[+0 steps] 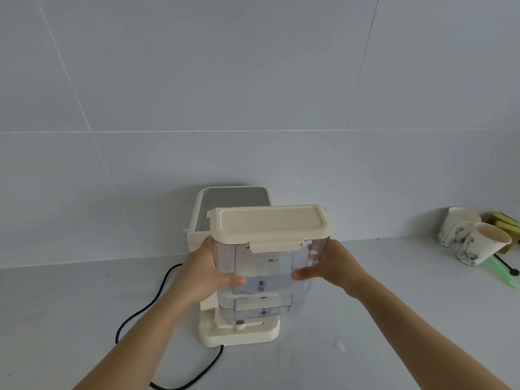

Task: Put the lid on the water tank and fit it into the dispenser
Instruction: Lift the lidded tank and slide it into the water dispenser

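A clear plastic water tank point(264, 280) with a cream lid point(270, 223) closed on top is held upright over the base of the cream dispenser point(239, 333). My left hand point(205, 274) grips the tank's left side, thumb across the front. My right hand point(329, 266) grips its right side. The tank's bottom sits just above or on the dispenser's base platform; I cannot tell if it touches. The dispenser's grey top panel point(233, 201) shows behind the lid.
A black power cord point(146, 308) runs from the dispenser over the white counter to the left and front. At the right stand two paper cups point(472, 240), yellow sponges point(506, 223), a green stick and a black stirrer. A tiled wall rises behind.
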{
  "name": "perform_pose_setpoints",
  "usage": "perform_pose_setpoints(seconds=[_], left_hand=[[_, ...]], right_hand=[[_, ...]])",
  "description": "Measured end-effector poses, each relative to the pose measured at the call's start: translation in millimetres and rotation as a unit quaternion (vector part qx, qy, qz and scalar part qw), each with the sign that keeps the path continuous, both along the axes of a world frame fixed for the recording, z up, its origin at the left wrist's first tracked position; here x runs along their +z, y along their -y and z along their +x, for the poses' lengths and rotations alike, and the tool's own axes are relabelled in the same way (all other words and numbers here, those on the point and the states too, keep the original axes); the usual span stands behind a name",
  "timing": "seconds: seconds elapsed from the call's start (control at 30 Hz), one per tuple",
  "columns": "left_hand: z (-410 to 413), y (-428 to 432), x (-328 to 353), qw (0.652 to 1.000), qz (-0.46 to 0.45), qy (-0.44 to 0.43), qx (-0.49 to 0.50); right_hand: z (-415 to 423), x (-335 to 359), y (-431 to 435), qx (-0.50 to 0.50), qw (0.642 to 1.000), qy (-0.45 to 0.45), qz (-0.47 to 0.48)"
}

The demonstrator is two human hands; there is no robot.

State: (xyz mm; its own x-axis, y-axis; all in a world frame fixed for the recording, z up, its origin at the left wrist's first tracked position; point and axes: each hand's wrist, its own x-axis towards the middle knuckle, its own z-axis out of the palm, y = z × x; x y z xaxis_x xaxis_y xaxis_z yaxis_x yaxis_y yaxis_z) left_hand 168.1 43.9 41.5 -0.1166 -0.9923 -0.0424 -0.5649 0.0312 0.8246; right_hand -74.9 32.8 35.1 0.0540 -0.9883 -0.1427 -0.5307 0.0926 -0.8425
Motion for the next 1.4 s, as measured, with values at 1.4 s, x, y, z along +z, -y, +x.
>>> perform_pose_setpoints(seconds=[1.4], left_hand=[[47.4, 20.7, -53.5, 0.996, 0.068, -0.037, 0.047]], right_hand=[[58.1, -58.5, 19.3, 0.009, 0.998, 0.052, 0.019]])
